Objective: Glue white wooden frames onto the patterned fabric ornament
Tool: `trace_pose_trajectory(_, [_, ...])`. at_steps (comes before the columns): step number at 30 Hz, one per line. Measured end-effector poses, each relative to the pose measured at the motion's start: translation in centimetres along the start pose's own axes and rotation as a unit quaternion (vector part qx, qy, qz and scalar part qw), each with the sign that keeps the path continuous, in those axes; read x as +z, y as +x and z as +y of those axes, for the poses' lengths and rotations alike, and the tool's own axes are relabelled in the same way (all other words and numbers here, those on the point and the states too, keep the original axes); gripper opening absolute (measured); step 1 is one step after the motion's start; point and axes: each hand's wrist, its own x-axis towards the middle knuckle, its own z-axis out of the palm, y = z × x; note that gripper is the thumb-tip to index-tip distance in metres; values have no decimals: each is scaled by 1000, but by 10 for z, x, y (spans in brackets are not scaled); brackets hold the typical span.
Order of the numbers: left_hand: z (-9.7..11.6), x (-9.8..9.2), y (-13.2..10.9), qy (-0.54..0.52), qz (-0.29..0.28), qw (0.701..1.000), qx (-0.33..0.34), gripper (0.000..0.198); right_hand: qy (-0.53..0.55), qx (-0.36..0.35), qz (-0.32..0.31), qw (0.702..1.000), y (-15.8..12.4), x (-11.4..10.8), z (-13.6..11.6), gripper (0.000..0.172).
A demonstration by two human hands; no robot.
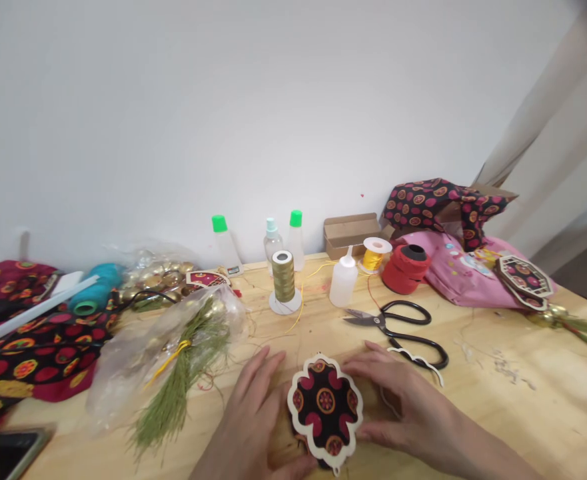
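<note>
A scalloped ornament (pixel 326 407) with a pale wooden rim and black floral fabric lies between my hands at the table's front. My left hand (pixel 258 417) is on its left side, fingers stretched out and thumb near the lower edge. At its right edge is my right hand (pixel 406 403), thumb and fingers spread apart and seemingly touching the rim. A second pale scalloped frame (pixel 418 359) is partly hidden under the right hand. Just beyond lie black-handled scissors (pixel 386 323), their blades pointing left.
Behind stand a white squeeze bottle (pixel 343 283), an olive thread spool (pixel 283 277), a yellow spool (pixel 373 257) and a red spool (pixel 407 270). Left are a green tassel bundle (pixel 180 380), plastic-bagged gold bells (pixel 160 277), patterned fabric (pixel 38 353) and a phone (pixel 8 453). A pink bag (pixel 448 267) sits right.
</note>
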Motion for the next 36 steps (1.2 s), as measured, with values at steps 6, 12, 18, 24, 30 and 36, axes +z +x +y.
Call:
trace_pose_trajectory(6, [-3, 1, -3, 18, 8, 1000, 7, 60, 7, -53, -19, 998, 8, -9, 9, 51])
trace_pose_trajectory(12, [-4, -8, -1, 7, -25, 1000, -14, 53, -23, -103, -41, 994, 12, -17, 18, 51])
trace_pose_trajectory(18, [-3, -15, 2, -21, -17, 999, -20, 49, -43, -115, -48, 991, 16, -15, 15, 52])
trace_pose_trajectory(24, [-7, -8, -3, -40, -11, 999, -15, 58, -41, -107, -53, 992, 18, -11, 14, 51])
trace_pose_trajectory(30, [-13, 5, -9, -40, -3, 999, -9, 60, -46, -113, -48, 991, 17, -10, 15, 52])
trace_pose_trajectory(36, [-7, -6, 1, -49, -9, 999, -21, 53, -46, -118, -41, 991, 17, -11, 14, 50])
